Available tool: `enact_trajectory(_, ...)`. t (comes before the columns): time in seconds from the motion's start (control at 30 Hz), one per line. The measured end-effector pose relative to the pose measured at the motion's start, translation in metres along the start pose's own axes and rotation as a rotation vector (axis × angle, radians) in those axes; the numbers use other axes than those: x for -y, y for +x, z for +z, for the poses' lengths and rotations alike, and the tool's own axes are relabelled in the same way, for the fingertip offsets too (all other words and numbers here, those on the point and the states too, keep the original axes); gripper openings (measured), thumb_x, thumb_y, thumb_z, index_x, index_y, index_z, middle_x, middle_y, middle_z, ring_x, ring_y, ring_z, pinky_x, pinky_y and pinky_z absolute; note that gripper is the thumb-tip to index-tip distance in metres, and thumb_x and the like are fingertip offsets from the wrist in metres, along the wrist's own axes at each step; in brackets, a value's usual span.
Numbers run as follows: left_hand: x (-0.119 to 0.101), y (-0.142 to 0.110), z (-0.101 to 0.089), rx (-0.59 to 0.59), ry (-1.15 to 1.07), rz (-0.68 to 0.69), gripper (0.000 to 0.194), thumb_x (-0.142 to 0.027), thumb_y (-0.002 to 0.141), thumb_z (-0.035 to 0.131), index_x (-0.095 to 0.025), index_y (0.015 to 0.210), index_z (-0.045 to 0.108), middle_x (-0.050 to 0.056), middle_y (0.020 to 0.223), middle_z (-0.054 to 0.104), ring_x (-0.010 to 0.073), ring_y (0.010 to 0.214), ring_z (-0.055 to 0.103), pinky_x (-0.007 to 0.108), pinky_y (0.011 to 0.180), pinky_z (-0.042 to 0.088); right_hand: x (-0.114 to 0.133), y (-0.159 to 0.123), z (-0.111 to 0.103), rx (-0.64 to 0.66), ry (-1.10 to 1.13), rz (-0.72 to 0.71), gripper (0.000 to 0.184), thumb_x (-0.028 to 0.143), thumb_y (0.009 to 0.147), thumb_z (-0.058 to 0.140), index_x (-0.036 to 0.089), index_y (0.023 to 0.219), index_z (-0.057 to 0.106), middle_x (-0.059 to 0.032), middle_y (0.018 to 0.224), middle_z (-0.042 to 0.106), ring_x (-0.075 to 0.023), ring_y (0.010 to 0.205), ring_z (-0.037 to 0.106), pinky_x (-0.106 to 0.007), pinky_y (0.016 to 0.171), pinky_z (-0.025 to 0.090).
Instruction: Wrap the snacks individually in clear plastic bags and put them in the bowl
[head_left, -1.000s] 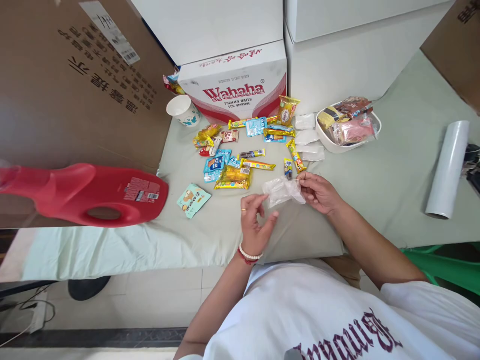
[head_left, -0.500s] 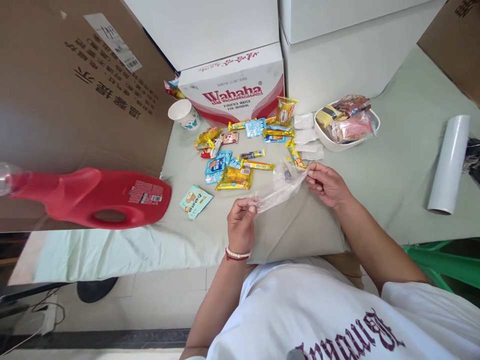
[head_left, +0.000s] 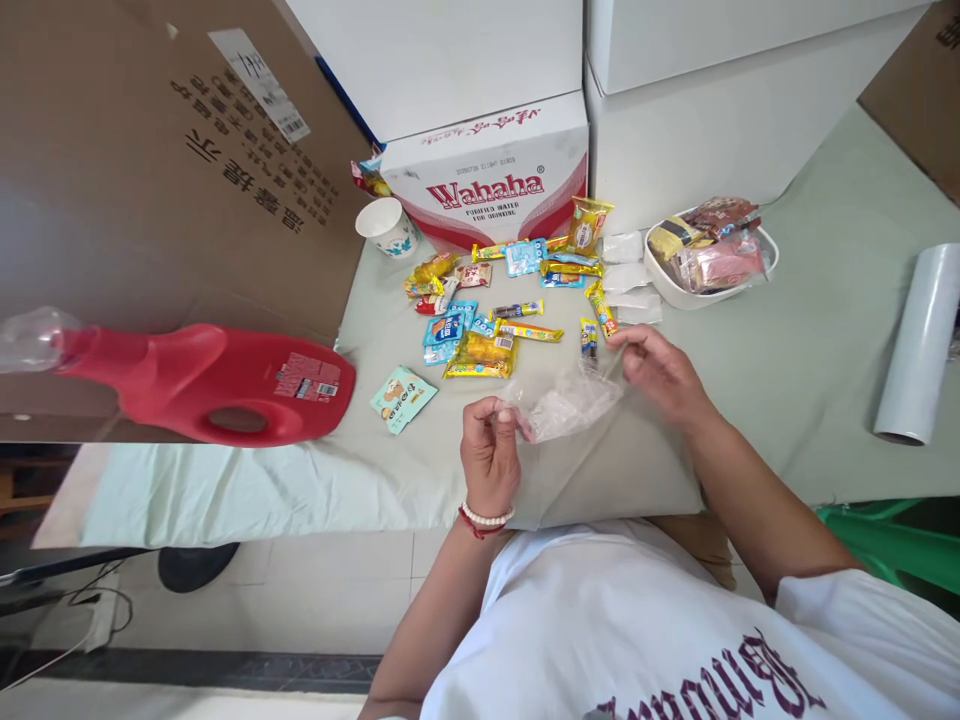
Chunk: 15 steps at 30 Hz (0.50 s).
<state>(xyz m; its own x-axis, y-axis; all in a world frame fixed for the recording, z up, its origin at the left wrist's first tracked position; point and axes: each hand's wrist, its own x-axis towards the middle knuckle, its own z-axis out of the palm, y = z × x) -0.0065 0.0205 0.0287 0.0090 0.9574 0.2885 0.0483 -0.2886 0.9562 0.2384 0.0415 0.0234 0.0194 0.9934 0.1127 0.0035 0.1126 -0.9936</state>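
A crumpled clear plastic bag [head_left: 574,405] hangs slack between my hands, just above the cloth. My left hand [head_left: 491,450] pinches its left end between thumb and fingers. At the bag's right end is my right hand [head_left: 664,375], its fingertips closed on the film, partly smeared by motion. Just beyond the bag lie a small blue-and-yellow packet [head_left: 589,340] and a yellow stick packet [head_left: 601,308]. Left of them is a yellow snack pack [head_left: 480,355] among several small packets. A mint-green sachet [head_left: 403,398] lies apart, left of my left hand.
A white bowl of wrapped snacks [head_left: 712,292] stands at the back right, beside white packets [head_left: 626,277]. A Wahaba-looking carton [head_left: 487,190] backs the snacks. A paper cup [head_left: 386,230], a red jug [head_left: 247,385] and a cardboard box [head_left: 285,270] are left; a film roll [head_left: 916,345] is right.
The bag was stretched taut between my hands and is now slack and bunched. My right hand has moved slightly toward the left. The whole view has shifted a little.
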Motion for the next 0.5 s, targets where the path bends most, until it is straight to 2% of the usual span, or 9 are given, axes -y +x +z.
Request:
enact_trajectory(0.07, 0.001, -0.002, -0.005, 0.021, 0.026, 0.075, 0.007, -0.029, 0.104, 0.05, -0.023, 0.106, 0.054, -0.003, 0.08, 0.061, 0.0087, 0.062, 0.061, 0.024, 0.064, 0.052, 0.006, -0.004, 0.005, 0.221, -0.103, 0.031, 0.042, 0.043, 0.082, 0.077, 0.027, 0.119, 0.065, -0.0031, 0.107, 0.066, -0.0095, 0.06, 0.044, -0.026, 0.057, 0.041)
enact_trajectory(0.13, -0.002, -0.004, -0.013, 0.035, 0.087, 0.187, 0.007, -0.023, 0.103, 0.051, -0.024, 0.106, 0.056, -0.002, 0.084, 0.062, 0.0106, 0.069, 0.062, 0.027, 0.069, 0.053, 0.007, -0.008, 0.01, 0.335, -0.245, 0.002, 0.028, 0.034, 0.086, 0.074, 0.023, 0.111, 0.067, -0.0023, 0.097, 0.066, -0.009, 0.059, 0.046, -0.024, 0.056, 0.041)
enact_trajectory(0.2, -0.008, -0.007, -0.025, 0.103, 0.193, 0.305, 0.011, -0.017, 0.099, 0.053, -0.025, 0.105, 0.059, 0.002, 0.09, 0.065, 0.0141, 0.081, 0.064, 0.03, 0.074, 0.053, 0.005, -0.011, 0.014, 0.324, -0.344, -0.075, 0.008, 0.026, 0.092, 0.064, 0.021, 0.097, 0.068, -0.0027, 0.091, 0.064, -0.0111, 0.067, 0.054, -0.024, 0.06, 0.043)
enact_trajectory(0.23, -0.012, -0.009, -0.033, 0.18, 0.244, 0.361, 0.014, -0.015, 0.097, 0.054, -0.025, 0.104, 0.061, 0.004, 0.093, 0.066, 0.0159, 0.086, 0.064, 0.032, 0.076, 0.053, 0.004, -0.013, 0.016, 0.297, -0.37, -0.12, 0.009, 0.023, 0.094, 0.059, 0.021, 0.094, 0.067, -0.0034, 0.091, 0.063, -0.012, 0.071, 0.057, -0.024, 0.062, 0.045)
enact_trajectory(0.3, -0.019, -0.015, -0.049, 0.415, 0.33, 0.429, 0.016, -0.014, 0.093, 0.054, -0.024, 0.1, 0.065, 0.007, 0.099, 0.067, 0.0188, 0.089, 0.064, 0.037, 0.079, 0.054, 0.0, -0.017, 0.017, 0.258, -0.417, -0.209, 0.015, 0.018, 0.097, 0.052, 0.022, 0.096, 0.067, -0.0047, 0.095, 0.062, -0.0135, 0.076, 0.06, -0.025, 0.065, 0.047)
enact_trajectory(0.4, -0.022, -0.03, -0.071, 0.774, 0.443, 0.353, 0.016, -0.021, 0.091, 0.054, -0.023, 0.099, 0.067, 0.011, 0.108, 0.07, 0.0229, 0.095, 0.065, 0.042, 0.086, 0.053, -0.008, -0.029, 0.018, 0.256, -0.515, -0.325, 0.02, 0.014, 0.098, 0.049, 0.023, 0.101, 0.066, -0.0057, 0.097, 0.063, -0.0154, 0.08, 0.061, -0.026, 0.067, 0.048)
enact_trajectory(0.43, -0.02, -0.036, -0.076, 0.837, 0.478, 0.276, 0.017, -0.023, 0.093, 0.053, -0.022, 0.1, 0.068, 0.011, 0.111, 0.07, 0.0235, 0.098, 0.066, 0.042, 0.087, 0.052, -0.012, -0.035, 0.017, 0.27, -0.539, -0.349, 0.02, 0.013, 0.097, 0.049, 0.023, 0.103, 0.066, -0.006, 0.097, 0.063, -0.016, 0.082, 0.061, -0.027, 0.068, 0.049)
enact_trajectory(0.47, -0.017, -0.043, -0.078, 0.853, 0.503, 0.185, 0.018, -0.026, 0.096, 0.05, -0.022, 0.101, 0.068, 0.011, 0.111, 0.071, 0.0231, 0.099, 0.066, 0.04, 0.087, 0.053, -0.016, -0.042, 0.017, 0.284, -0.555, -0.359, 0.021, 0.013, 0.097, 0.049, 0.024, 0.104, 0.065, -0.0063, 0.098, 0.064, -0.0164, 0.083, 0.062, -0.028, 0.07, 0.05)
enact_trajectory(0.5, -0.013, -0.049, -0.078, 0.814, 0.527, 0.091, 0.021, -0.027, 0.099, 0.047, -0.021, 0.1, 0.067, 0.01, 0.107, 0.072, 0.0217, 0.097, 0.067, 0.037, 0.084, 0.053, -0.019, -0.049, 0.017, 0.293, -0.565, -0.357, 0.021, 0.012, 0.097, 0.05, 0.024, 0.105, 0.065, -0.0065, 0.099, 0.064, -0.0166, 0.085, 0.063, -0.028, 0.071, 0.051)
